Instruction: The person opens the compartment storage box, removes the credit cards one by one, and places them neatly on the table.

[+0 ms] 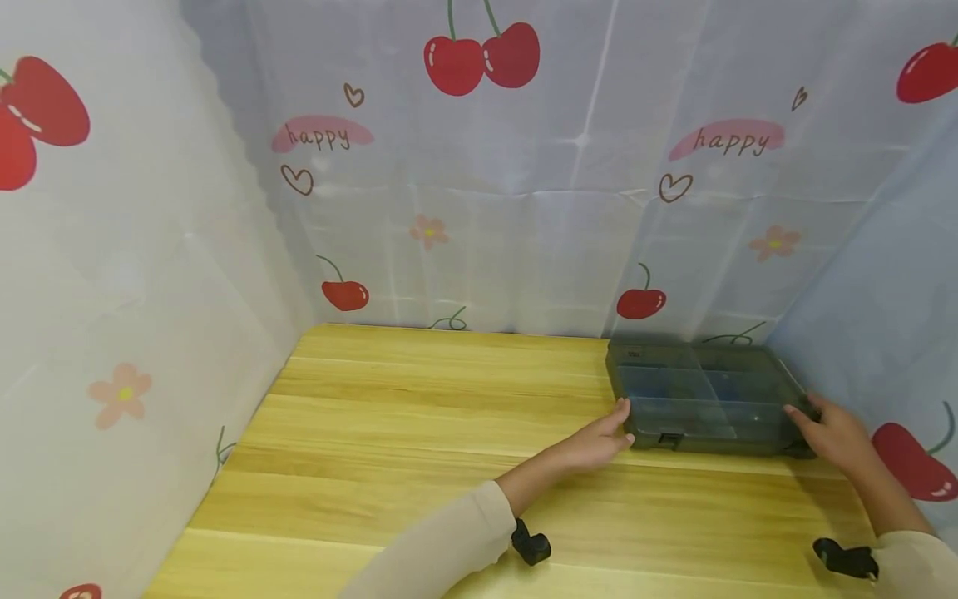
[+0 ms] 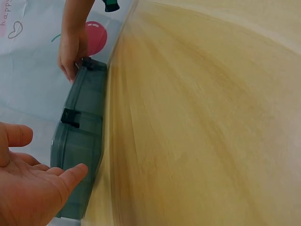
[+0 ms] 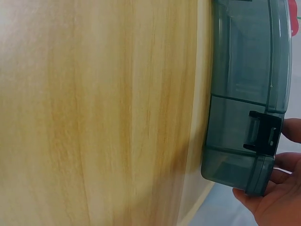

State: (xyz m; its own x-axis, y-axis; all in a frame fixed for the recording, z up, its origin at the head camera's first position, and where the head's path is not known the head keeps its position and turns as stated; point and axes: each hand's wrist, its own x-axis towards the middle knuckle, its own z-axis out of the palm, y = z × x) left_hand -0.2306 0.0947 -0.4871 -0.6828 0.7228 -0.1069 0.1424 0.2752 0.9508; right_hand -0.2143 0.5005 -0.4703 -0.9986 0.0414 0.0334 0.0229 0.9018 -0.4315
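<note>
A see-through grey-green compartment box (image 1: 677,416) with a closed lid and black latches lies flat at the table's back right. Inside, dividers show, with faint bluish patches towards the rear. My left hand (image 1: 599,439) is at the box's front left corner, its fingers spread and fairly straight along that side. The left wrist view shows its palm (image 2: 28,193) bare, with some fingers partly behind the box. My right hand (image 1: 838,434) grips the front right corner, thumb over the lid's edge; other fingers are partly hidden. A black latch (image 3: 262,133) sits near it.
The wooden table (image 1: 419,416) meets a cherry-printed cloth (image 1: 509,208) behind it, and similar cloths hang at both sides. The box stands close to the back and right cloths. Black devices (image 1: 531,542) are at both wrists.
</note>
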